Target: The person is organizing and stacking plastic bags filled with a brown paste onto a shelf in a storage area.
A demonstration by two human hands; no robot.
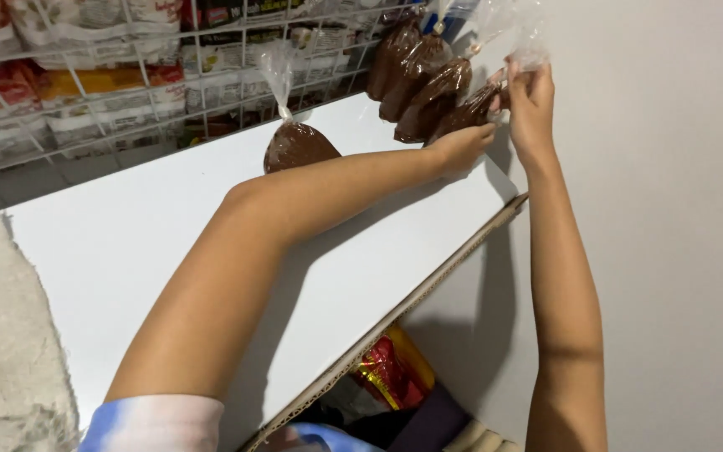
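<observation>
Both forearms reach over the white board (pixel 127 251), left hand (pixel 460 149) with fingers curled under the end bag (pixel 470 109), right hand (pixel 530 105) pinching its neck just above.

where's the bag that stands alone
In the head view, the lone brown bag stands on the white board, left of the leaning row of bags.

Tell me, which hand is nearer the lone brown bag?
Left. The left hand lies to the right of the lone brown bag; the right hand is farther right, holding another bag's top.
</observation>
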